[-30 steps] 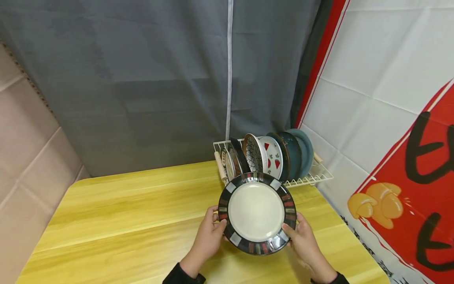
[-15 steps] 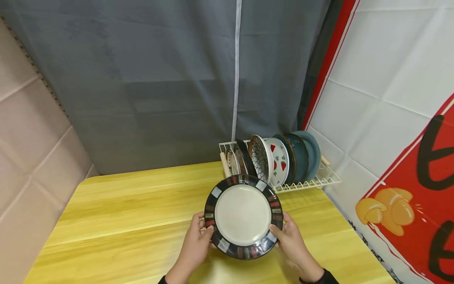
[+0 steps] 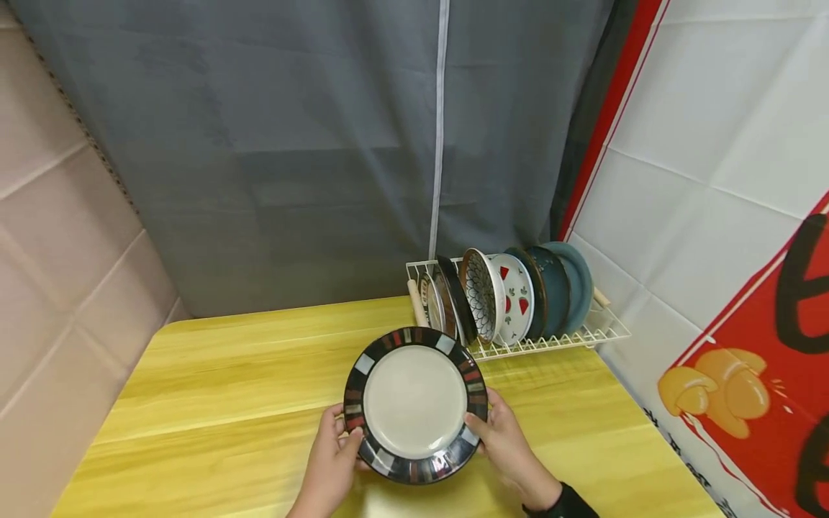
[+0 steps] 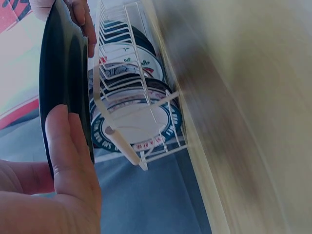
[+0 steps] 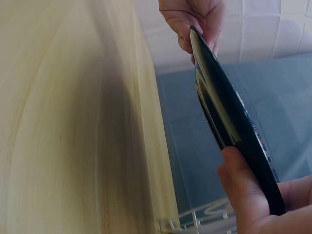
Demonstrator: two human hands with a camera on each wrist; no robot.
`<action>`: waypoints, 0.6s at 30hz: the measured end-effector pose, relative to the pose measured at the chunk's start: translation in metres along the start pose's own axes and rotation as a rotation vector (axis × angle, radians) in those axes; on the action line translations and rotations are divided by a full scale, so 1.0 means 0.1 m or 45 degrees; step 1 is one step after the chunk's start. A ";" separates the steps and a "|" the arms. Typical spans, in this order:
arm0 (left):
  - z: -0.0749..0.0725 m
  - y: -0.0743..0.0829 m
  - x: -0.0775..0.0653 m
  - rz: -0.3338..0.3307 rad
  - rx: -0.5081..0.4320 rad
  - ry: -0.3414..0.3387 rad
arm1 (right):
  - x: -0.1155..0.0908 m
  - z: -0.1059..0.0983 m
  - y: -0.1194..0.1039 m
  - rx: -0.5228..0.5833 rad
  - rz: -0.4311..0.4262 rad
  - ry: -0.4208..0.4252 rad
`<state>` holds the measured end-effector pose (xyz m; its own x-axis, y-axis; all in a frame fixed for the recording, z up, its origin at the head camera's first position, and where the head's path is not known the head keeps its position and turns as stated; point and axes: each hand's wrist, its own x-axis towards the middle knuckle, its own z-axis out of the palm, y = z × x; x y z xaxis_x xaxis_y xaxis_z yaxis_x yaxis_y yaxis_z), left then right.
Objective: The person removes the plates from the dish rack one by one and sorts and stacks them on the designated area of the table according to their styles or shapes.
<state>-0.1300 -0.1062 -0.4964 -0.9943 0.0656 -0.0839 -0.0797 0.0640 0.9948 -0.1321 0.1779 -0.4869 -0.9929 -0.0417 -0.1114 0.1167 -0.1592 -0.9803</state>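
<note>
Both hands hold one round plate (image 3: 416, 403) with a cream middle and a dark rim of black, red, grey and white blocks. My left hand (image 3: 332, 455) grips its lower left edge, thumb on the rim and fingers behind. At the lower right edge my right hand (image 3: 512, 450) pinches the rim the same way. The plate is tilted with its face towards the head camera. Seen edge-on in the left wrist view, the plate's dark underside (image 4: 63, 73) has fingers laid against it. In the right wrist view the plate (image 5: 234, 131) is raised off the table.
A white wire dish rack (image 3: 550, 345) with wooden handles stands at the table's back right, holding several upright plates and bowls, among them a strawberry-patterned plate (image 3: 516, 298) and a blue plate (image 3: 578, 288). Behind the yellow wooden table (image 3: 214, 403) hangs a grey curtain (image 3: 311, 158).
Both hands have carried the plate left and slightly down, away from the rack, keeping the same grip. The head view has shifted a little, so the rack appears further right.
</note>
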 end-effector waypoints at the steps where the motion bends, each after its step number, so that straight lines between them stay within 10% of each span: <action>1: -0.02 -0.01 -0.01 -0.003 0.001 0.007 | 0.01 0.02 0.00 0.011 0.014 -0.012; 18: -0.36 -0.16 -0.17 -0.096 0.033 0.167 | 0.18 0.39 0.13 0.022 0.082 -0.203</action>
<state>-0.1143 -0.1438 -0.5083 -0.9864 -0.0706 -0.1486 -0.1547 0.0898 0.9839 -0.1480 0.1370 -0.4950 -0.9672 -0.2084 -0.1453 0.1818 -0.1679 -0.9689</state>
